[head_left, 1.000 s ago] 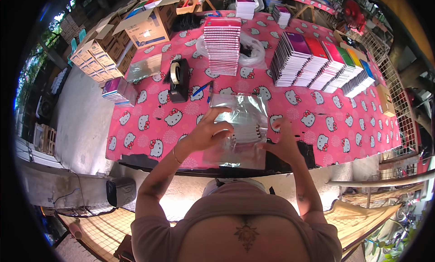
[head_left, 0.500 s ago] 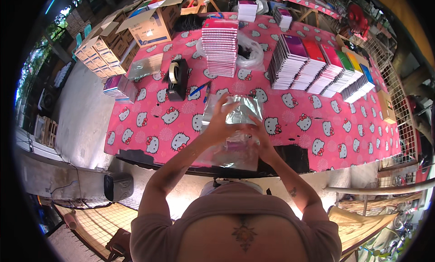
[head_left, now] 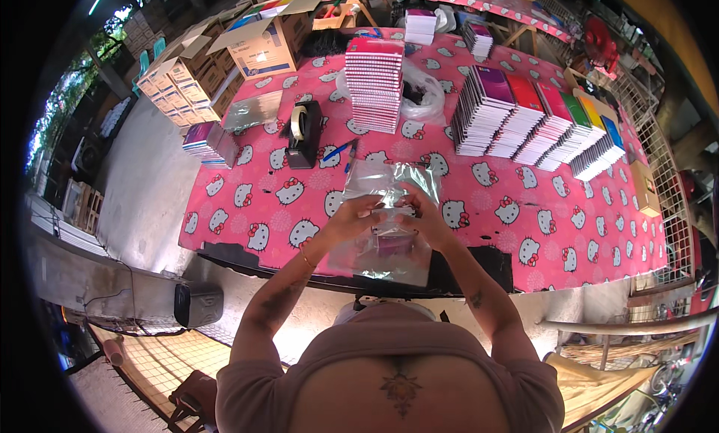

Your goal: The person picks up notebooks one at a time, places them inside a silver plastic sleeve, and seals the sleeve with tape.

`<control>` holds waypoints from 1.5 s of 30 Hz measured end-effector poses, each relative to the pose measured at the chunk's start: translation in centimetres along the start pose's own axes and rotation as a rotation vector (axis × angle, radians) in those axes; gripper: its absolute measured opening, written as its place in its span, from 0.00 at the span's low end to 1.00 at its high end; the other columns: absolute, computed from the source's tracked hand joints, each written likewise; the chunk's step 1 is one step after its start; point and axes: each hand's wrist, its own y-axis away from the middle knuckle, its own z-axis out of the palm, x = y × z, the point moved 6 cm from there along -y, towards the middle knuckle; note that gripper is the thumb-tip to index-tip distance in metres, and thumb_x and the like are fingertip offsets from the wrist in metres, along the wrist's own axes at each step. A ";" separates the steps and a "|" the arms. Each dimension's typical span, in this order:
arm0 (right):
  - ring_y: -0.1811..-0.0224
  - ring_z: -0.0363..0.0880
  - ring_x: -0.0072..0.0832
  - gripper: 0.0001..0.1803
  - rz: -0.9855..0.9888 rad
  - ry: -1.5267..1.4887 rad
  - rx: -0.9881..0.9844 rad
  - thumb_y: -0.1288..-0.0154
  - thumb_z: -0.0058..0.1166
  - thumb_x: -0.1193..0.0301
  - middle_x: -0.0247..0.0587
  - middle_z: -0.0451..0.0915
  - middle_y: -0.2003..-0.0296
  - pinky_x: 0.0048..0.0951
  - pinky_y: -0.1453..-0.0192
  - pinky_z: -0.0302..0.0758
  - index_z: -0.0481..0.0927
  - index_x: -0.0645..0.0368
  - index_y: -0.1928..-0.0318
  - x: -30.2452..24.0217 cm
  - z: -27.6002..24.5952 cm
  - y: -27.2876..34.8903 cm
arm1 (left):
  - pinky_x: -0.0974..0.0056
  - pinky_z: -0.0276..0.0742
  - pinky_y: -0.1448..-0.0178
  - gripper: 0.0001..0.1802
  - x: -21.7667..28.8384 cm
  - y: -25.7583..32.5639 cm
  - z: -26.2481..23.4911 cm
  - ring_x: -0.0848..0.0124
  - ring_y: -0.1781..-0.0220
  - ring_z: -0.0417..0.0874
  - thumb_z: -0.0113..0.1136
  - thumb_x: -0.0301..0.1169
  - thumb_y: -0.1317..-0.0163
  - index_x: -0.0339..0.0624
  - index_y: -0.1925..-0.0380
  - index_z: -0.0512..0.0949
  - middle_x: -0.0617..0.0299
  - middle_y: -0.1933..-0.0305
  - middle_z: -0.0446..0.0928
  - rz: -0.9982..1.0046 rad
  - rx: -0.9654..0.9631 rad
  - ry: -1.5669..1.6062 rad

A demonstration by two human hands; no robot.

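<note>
Clear plastic bags [head_left: 386,264] lie flat at the table's front edge, shiny and wrinkled toward the far end. A purple patch shows through the plastic; I cannot make out what it is. My left hand [head_left: 353,219] bends its fingers in a pinch on the plastic from the left. From the right, my right hand [head_left: 424,222] pinches the same plastic, its fingertips close to those of the left. Just beyond the bags lie a blue pen [head_left: 338,150] and a cutter-like tool [head_left: 351,157], partly over each other.
A black tape dispenser [head_left: 304,137] stands left of the pens. Behind is a tall stack of spiral notebooks [head_left: 374,88]; more notebook stacks [head_left: 483,114] line the right. Small booklets [head_left: 210,145], a plastic pile [head_left: 253,111] and cardboard boxes [head_left: 262,47] are at the left.
Both hands have come down and closer together, their spread fingers now bent into pinches on the plastic. The whole view has shifted slightly.
</note>
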 end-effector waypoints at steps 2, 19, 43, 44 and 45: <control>0.49 0.74 0.20 0.30 0.060 0.067 -0.051 0.37 0.67 0.69 0.30 0.74 0.52 0.26 0.40 0.72 0.72 0.58 0.36 0.0 -0.6 -0.3 | 0.60 0.75 0.36 0.26 -1.3 -0.4 0.5 0.72 0.39 0.79 0.65 0.34 0.32 0.37 0.37 0.75 0.59 0.43 0.81 -0.037 -0.085 0.124; 0.42 0.80 0.41 0.24 -0.324 0.726 0.192 0.40 0.64 0.79 0.47 0.84 0.55 0.37 0.44 0.76 0.75 0.60 0.43 -1.6 1.6 5.2 | 0.52 0.79 0.59 0.12 6.9 2.3 2.6 0.57 0.59 0.83 0.65 0.27 0.43 0.47 0.57 0.82 0.57 0.61 0.82 0.480 0.012 -0.676; 0.55 0.74 0.18 0.16 -0.064 0.354 0.423 0.37 0.62 0.77 0.33 0.76 0.55 0.20 0.58 0.76 0.76 0.59 0.49 1.3 -0.7 3.4 | 0.68 0.72 0.72 0.12 -9.7 -6.2 -25.4 0.78 0.73 0.76 0.68 0.36 0.38 0.39 0.62 0.83 0.66 0.70 0.80 -0.277 0.692 0.269; 0.55 0.74 0.20 0.16 -0.044 0.349 0.426 0.38 0.63 0.77 0.34 0.77 0.56 0.22 0.55 0.76 0.76 0.59 0.49 1.0 -0.5 3.2 | 0.68 0.72 0.73 0.11 -9.7 -6.2 -25.6 0.78 0.74 0.76 0.68 0.35 0.38 0.39 0.62 0.83 0.66 0.70 0.80 -0.272 0.696 0.266; 0.55 0.75 0.22 0.16 -0.018 0.347 0.444 0.38 0.64 0.77 0.35 0.78 0.56 0.24 0.53 0.75 0.77 0.59 0.50 0.6 -0.4 3.5 | 0.68 0.71 0.73 0.11 -9.9 -6.2 -24.8 0.78 0.75 0.75 0.68 0.35 0.38 0.40 0.62 0.83 0.66 0.70 0.80 -0.163 0.749 0.346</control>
